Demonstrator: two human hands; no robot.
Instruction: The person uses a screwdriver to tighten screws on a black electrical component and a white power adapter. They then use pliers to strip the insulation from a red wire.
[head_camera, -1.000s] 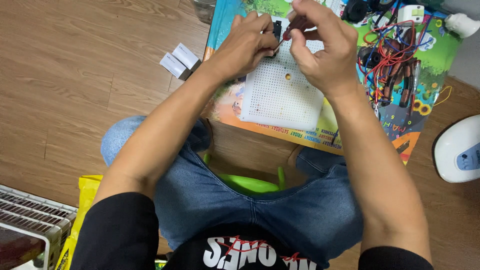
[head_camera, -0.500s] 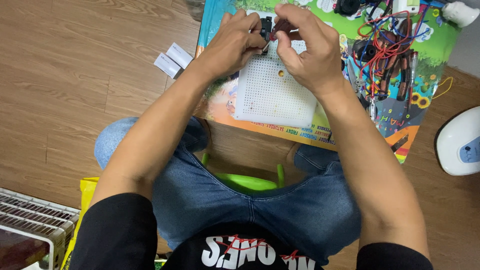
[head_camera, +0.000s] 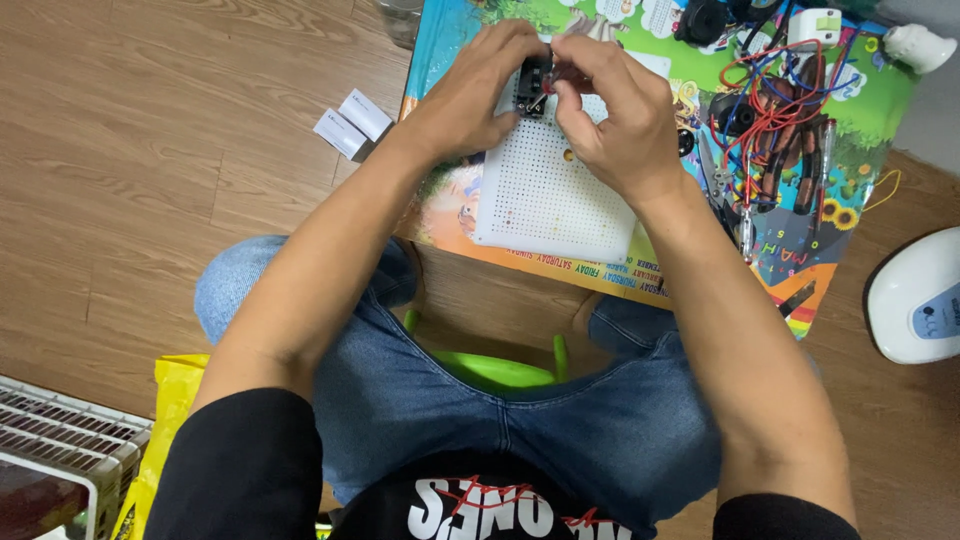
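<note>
Module, small black, pinched between left hand and right hand, 12 o'clock edge of white perforated board. Probably light, rigid, fragile pins; grip by body sides.

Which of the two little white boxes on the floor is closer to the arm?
The lower-left white box is a bit closer to the left forearm. The other box lies just above and right of it, nearer the colourful mat.

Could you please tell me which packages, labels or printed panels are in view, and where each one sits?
Two small boxes: on the wood floor left of the table, white, rectangular, side by side.
Printed tabletop: colourful cartoon picture with lettering along its near edge.
Panel on the white device: far right, blue-grey, rounded.
</note>
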